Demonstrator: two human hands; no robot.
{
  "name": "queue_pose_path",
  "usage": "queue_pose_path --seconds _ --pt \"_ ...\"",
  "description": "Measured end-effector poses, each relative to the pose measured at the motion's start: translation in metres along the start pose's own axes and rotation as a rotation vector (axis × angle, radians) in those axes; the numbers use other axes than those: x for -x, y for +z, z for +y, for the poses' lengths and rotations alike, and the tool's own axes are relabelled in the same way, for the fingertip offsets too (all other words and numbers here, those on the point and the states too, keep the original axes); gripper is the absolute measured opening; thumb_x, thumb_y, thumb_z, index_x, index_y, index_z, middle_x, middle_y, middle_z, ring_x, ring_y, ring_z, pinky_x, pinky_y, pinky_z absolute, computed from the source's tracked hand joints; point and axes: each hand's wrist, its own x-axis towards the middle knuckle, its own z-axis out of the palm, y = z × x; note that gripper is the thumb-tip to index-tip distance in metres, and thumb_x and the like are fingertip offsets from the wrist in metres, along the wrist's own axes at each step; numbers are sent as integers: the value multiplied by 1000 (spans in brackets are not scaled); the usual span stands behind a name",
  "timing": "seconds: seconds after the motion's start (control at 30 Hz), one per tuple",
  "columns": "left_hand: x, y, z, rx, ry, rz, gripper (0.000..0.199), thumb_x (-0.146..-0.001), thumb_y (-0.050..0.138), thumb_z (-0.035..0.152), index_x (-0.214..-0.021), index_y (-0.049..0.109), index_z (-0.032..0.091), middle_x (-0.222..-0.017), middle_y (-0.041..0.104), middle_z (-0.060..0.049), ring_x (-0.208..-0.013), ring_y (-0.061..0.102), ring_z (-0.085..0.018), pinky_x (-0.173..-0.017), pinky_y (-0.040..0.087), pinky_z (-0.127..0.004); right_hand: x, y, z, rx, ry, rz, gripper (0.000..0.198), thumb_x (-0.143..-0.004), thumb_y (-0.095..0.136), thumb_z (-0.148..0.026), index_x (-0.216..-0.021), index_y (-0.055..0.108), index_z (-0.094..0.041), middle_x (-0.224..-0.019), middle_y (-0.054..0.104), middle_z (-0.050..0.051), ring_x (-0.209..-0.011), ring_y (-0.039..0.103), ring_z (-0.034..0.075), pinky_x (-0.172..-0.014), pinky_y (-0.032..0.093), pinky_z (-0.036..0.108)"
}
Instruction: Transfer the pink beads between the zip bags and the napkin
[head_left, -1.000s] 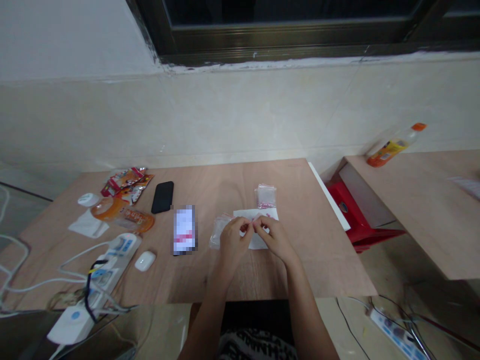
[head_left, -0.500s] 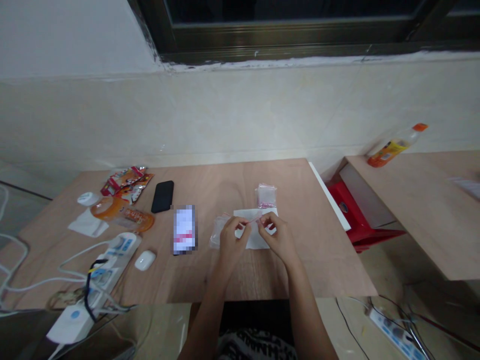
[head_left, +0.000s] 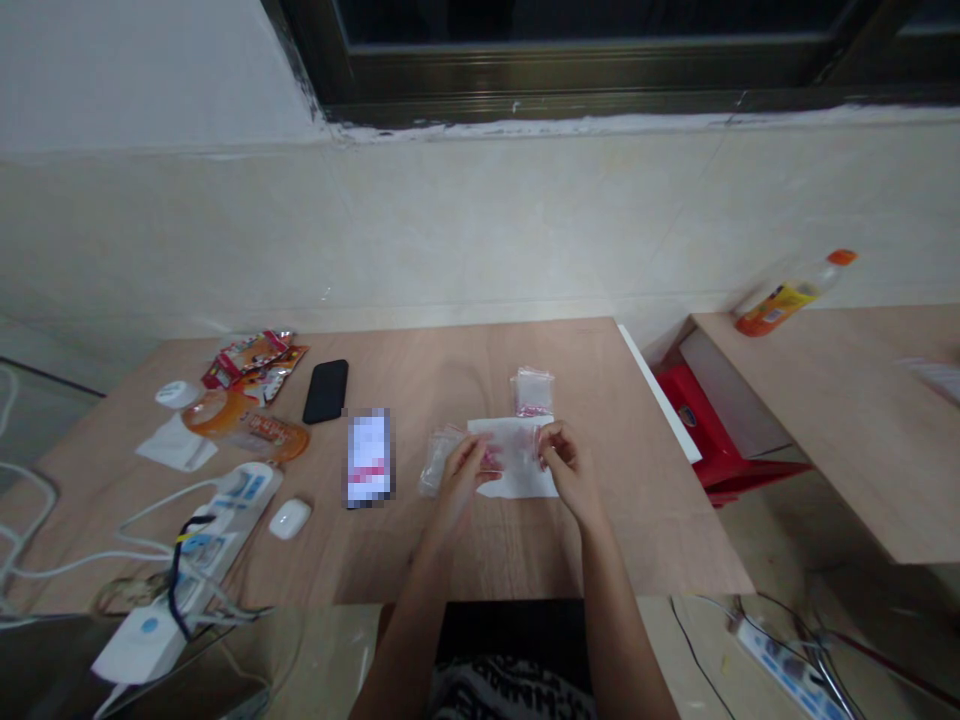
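Note:
My left hand is closed, its thumb and fingers pinching a small clear plastic bag with pinkish-red edging. Opposite it, my right hand is also closed, with a pinkish strip of clear plastic at its fingertips. Whether both hands hold one and the same bag I cannot tell. Below them lies a white sheet of paper. Beside my left hand is a group of clear bags, partly covered by that hand. Beyond the paper sits a stack of small pink-edged clear bags.
Left of the hands lie a lit phone, a black phone, a white earbud case, an orange bottle, snack packets and a power strip with cables. A red stool stands between the tables.
My hands have moved apart, my left slightly leftward and my right slightly rightward. More of the white paper shows between them.

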Motion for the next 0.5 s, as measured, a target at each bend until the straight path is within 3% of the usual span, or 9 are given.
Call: queue_pose_path --seconds 0.2,0.37,0.5 --pt "1 -2 15 -131 59 42 53 -67 72 58 -98 66 15 -84 73 -8 -59 68 -15 -54 57 -25 0 4 9 -83 131 -37 30 -81 58 -52 -81 64 -22 -65 55 0 -54 48 13 -41 36 22" --pt "5 0 24 -192 78 54 53 -67 71 61 -89 65 14 -80 72 -7 -56 68 -16 -53 58 -26 1 16 9 -115 175 -54 39 -76 65 -56 -63 55 -21 -55 41 -4 -47 36 9 -40 26 21" --pt "8 -2 32 -184 56 58 54 -67 70 62 -89 65 13 -78 70 -7 -58 68 -17 -54 58 -27 0 21 16 -181 268 -33 39 -77 62 -58 -68 60 -21 -51 33 -7 -43 27 8 -40 18 21"
